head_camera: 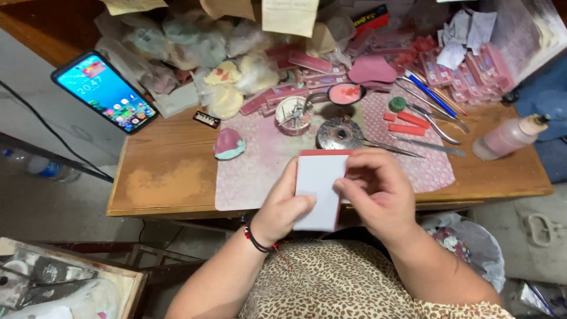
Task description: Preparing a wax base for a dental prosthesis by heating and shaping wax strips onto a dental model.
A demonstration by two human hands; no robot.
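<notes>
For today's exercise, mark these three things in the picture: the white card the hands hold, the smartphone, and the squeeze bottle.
white card (318, 186), head view, middle of its white face.
smartphone (105, 90), head view, centre of its lit screen.
squeeze bottle (506, 138), head view, middle of its pinkish body.

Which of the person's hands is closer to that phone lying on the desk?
Left. The left hand holds the white card's near side, below and right of the phone. The right hand grips the card's far side, farther away.
</notes>
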